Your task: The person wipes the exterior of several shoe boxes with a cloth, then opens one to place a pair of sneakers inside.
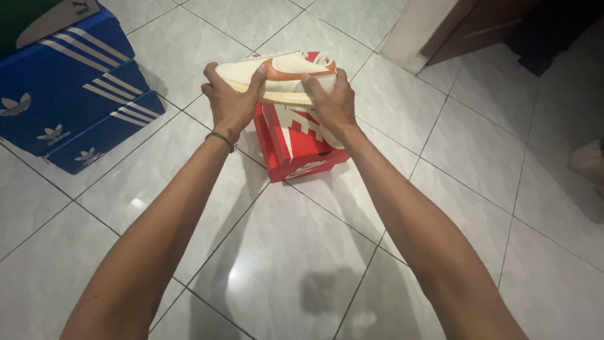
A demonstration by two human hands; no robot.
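Left hand (pixel 229 104) and right hand (pixel 330 101) each wrapped around one end of the cream shoe (pixel 283 75), which we hold level just above the red shoebox (pixel 296 148). Stack of blue shoeboxes (pixel 69 88) sits well left of the red shoebox; thin bracelet (pixel 221 137) on left wrist. We read this as mid-carry over the box, needing a steady two-handed grip.

A red-and-white shoebox (pixel 296 148) is lying mid-floor; three stacked blue shoeboxes (pixel 69 94) with white stripes are sitting at the floor's far-left edge.
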